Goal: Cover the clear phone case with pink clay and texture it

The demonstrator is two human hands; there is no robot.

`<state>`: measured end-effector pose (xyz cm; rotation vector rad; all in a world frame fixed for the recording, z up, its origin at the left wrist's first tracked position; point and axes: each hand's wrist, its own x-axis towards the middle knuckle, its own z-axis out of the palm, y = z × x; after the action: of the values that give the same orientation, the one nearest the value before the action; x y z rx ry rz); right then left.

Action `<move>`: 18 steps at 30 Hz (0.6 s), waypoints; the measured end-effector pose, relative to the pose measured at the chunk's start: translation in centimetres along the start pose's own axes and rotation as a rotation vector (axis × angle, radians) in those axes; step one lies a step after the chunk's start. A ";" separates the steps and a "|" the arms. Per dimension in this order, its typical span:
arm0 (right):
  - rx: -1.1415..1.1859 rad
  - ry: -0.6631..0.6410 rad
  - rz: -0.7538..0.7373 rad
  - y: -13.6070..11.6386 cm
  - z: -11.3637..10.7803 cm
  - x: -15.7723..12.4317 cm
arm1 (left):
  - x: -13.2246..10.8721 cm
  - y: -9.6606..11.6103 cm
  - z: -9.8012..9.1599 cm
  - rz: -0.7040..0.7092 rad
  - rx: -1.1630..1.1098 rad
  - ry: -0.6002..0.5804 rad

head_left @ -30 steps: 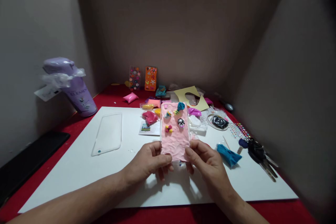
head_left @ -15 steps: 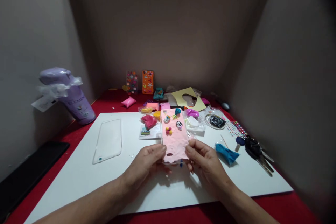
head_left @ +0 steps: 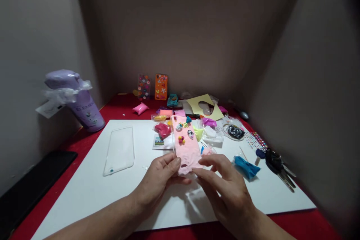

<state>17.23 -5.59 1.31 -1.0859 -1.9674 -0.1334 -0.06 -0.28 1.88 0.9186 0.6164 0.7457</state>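
A phone case [head_left: 189, 152] covered in pink clay is held up, tilted, over the white board [head_left: 118, 195]. Small clay decorations sit on its upper half: a teal one, a striped one, a black-and-white one and a yellow-and-magenta cluster. My left hand [head_left: 161, 174] grips the lower left edge, thumb on the front and fingers behind. Bent fingers of my right hand [head_left: 229, 187] touch the lower right corner; part of that contact is hidden. To the left, a clear phone case [head_left: 119, 150] lies flat on the board.
Clay packets, including a red one [head_left: 163, 130] and a blue one [head_left: 246, 167], lie around the case. Keys [head_left: 278, 167] and gem stickers [head_left: 257, 140] are at right. A purple wrapped tumbler [head_left: 84, 108] stands left, an orange decorated case [head_left: 161, 87] at the back.
My right hand has shifted its grip from the right side to the lower right corner, with its back turned up. The pink case has turned slightly. My left hand keeps its hold.
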 end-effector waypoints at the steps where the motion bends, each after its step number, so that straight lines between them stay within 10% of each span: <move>1: -0.023 -0.015 -0.020 -0.2 0.1 0.2 | 0.0 0.0 0.0 0.008 0.001 -0.007; 18: -0.200 -0.151 -0.161 0.0 1.3 -0.3 | 0.3 -0.1 -0.5 -0.054 0.157 0.036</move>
<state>16.51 -5.17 0.32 -1.0896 -2.2142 -0.3505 -0.19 0.09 1.51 1.0305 0.7369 0.6739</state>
